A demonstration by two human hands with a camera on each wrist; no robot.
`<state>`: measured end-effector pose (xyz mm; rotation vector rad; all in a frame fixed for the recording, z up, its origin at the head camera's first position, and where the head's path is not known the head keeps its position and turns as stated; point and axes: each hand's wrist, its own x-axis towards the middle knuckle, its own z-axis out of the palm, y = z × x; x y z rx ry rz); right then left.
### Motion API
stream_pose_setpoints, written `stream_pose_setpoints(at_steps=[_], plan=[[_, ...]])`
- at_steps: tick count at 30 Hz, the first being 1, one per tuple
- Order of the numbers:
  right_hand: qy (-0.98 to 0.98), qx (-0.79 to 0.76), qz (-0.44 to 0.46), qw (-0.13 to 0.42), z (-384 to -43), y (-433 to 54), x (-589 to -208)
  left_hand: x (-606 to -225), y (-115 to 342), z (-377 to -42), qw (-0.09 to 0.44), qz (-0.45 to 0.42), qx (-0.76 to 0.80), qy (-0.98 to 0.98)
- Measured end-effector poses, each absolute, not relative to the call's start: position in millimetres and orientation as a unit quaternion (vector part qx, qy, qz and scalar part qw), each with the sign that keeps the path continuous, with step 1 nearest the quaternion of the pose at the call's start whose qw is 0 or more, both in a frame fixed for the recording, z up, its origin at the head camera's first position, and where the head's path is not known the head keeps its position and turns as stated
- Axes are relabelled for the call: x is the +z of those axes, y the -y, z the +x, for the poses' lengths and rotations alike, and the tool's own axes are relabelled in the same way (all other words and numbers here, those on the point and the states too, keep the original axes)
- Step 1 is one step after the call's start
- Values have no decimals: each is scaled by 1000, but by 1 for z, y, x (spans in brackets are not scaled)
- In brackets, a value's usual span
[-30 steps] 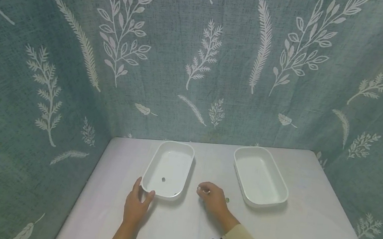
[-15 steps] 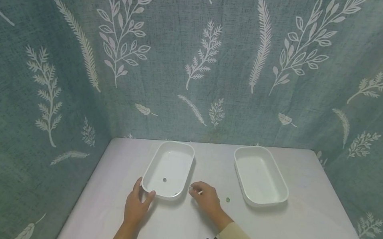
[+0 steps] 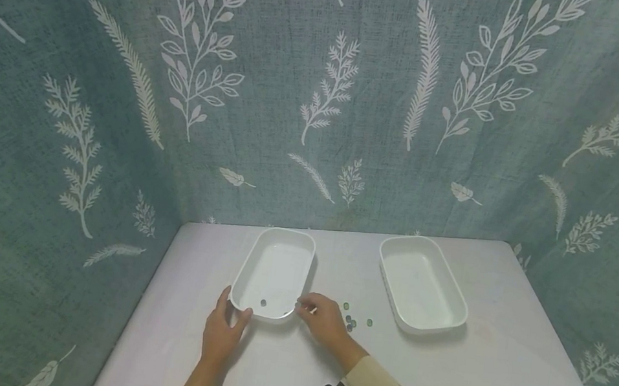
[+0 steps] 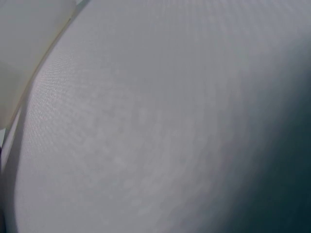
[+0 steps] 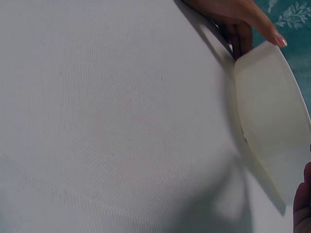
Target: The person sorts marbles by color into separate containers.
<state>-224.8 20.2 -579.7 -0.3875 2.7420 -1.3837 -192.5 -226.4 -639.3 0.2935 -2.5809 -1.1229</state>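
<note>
My left hand grips the near left corner of the left white tray, with the thumb on its near rim and fingers along the outer side. The right wrist view also shows that thumb over the rim of the tray. A small round dark piece lies in this tray, and another dark spot sits by its near right corner. At the tray's right rim, my right hand pinches a tiny piece, mostly hidden by the fingertips. Several small green and bluish pebble-like pieces lie on the table right of this hand.
A second white tray stands to the right on the white-covered table. Behind and beside the table hangs a green leaf-patterned cloth. The left wrist view holds mostly blurred white surface.
My right hand has moved left to the left tray's rim, uncovering the pieces on the table. The dark piece inside the tray now lies nearer its front end. My left hand stays put.
</note>
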Motion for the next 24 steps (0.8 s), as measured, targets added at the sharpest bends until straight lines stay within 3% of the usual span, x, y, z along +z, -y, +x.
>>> stream_pose_setpoints(at_steps=[24], plan=[[-886, -438, -145, 36, -227, -12, -579, -638, 225, -192, 166, 100, -399, 896]])
